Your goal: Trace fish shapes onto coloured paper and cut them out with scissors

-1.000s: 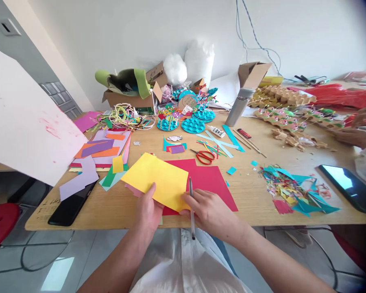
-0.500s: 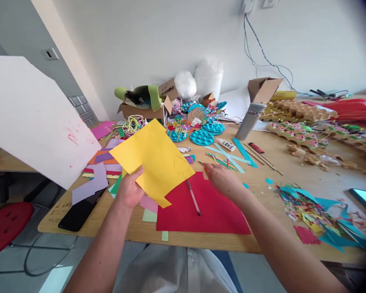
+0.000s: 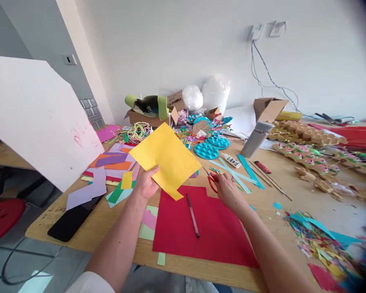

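My left hand [image 3: 147, 183] is pinching a sheet of yellow paper [image 3: 163, 156] near its lower left edge, with the thumb pressing on the face towards me. The sheet is tilting up above the table [image 3: 122, 240], its face showing a faint drawn outline near the right corner, and a narrow tab is jutting from its bottom corner.

My right hand [image 3: 227, 189] is grasping a pair of red-handled scissors [image 3: 212, 184], the fingers curling over the handles and the blades pointing away to the left. I cannot tell whether the scissors are resting on the table or hanging just above it.

In front of me, a large red sheet [image 3: 177, 236] is lying flat, and a pen [image 3: 192, 215] is resting on it between my forearms. Pink paper [image 3: 149, 219] and pale green paper [image 3: 145, 234] are lying along its left side. Further left, a lavender paper piece [image 3: 90, 191] is partly covering a black phone [image 3: 70, 221].

Beyond my right hand, pale blue strips [image 3: 237, 177] are crossing each other, with a white glue bottle [image 3: 232, 160] lying just behind them. A teal strip [image 3: 250, 171] is lying between them and some thin wooden sticks [image 3: 274, 183]. A grey bottle [image 3: 256, 140] is standing farther back, leaning in my view, and colourful paper scraps [image 3: 320, 242] are lying heaped at the far right.
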A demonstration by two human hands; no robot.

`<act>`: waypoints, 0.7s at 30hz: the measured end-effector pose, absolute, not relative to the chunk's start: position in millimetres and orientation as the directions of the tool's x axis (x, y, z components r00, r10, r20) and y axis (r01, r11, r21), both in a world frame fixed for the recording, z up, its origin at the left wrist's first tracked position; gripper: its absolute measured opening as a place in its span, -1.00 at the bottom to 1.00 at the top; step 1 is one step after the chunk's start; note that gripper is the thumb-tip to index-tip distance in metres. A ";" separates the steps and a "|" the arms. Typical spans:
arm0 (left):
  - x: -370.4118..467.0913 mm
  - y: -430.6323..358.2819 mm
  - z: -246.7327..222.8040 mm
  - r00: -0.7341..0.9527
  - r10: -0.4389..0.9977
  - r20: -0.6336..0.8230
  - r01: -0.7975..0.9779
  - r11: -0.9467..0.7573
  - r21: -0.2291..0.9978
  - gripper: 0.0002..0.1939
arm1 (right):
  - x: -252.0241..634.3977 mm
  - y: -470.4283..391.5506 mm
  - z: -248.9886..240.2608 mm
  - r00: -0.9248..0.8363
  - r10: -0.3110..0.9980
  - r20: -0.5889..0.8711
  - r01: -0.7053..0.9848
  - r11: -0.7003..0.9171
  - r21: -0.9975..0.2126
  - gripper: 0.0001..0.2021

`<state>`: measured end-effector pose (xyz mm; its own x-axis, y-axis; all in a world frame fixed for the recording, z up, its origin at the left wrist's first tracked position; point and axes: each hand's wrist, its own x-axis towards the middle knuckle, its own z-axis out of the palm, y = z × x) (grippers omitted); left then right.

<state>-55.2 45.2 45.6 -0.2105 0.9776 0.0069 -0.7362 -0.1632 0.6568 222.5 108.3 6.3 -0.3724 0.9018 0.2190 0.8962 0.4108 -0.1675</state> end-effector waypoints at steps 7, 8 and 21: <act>-66.6 42.3 35.8 -0.209 0.978 -0.003 -0.760 -0.161 0.629 -0.48 | 204.6 87.1 22.7 -0.490 0.836 0.245 0.259 0.408 -0.875 -0.75; -67.3 42.4 34.8 -0.207 0.978 0.002 -0.759 -0.162 0.630 -0.48 | 204.0 83.3 24.1 -0.506 0.829 0.237 0.244 0.401 -0.883 -0.73; -54.4 40.4 31.0 -0.145 0.989 0.004 -0.721 -0.109 0.684 -0.44 | 199.3 68.5 18.0 -0.577 0.811 0.095 0.311 0.325 -0.893 -0.61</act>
<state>-54.4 40.4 31.0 -0.1455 0.9894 0.0042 -0.7212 -0.1089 0.6841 199.3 68.5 18.0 -0.5769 0.8113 0.0945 0.3112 0.3253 -0.8929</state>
